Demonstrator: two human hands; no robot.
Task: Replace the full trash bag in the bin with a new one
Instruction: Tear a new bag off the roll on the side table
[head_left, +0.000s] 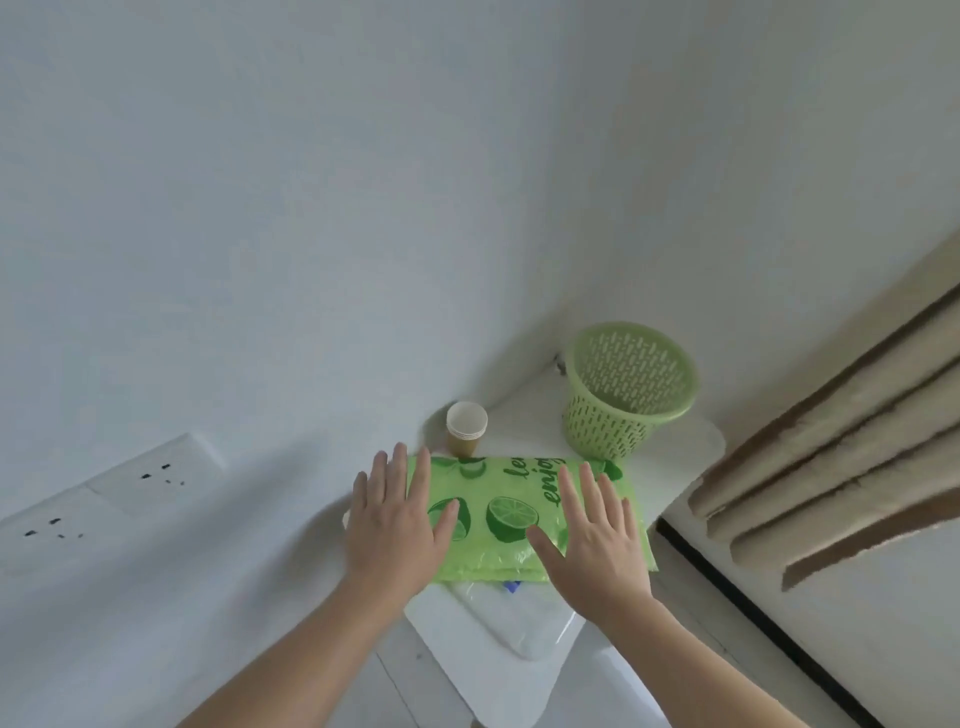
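Note:
A light green slotted plastic bin (628, 389) stands upright at the far right corner of a small white table (452, 629), with no bag visible in it. A flat green plastic bag printed with limes (506, 512) lies on the table in front of it. My left hand (397, 519) lies flat over the bag's left edge, fingers spread. My right hand (592, 540) lies flat on the bag's right half, fingers spread. Neither hand grips anything.
A stack of paper cups (466, 428) stands behind the bag by the wall. A clear plastic packet (519, 618) lies under the bag's near edge. Wall sockets (104, 499) sit at the left. Beige curtains (841, 441) hang at the right.

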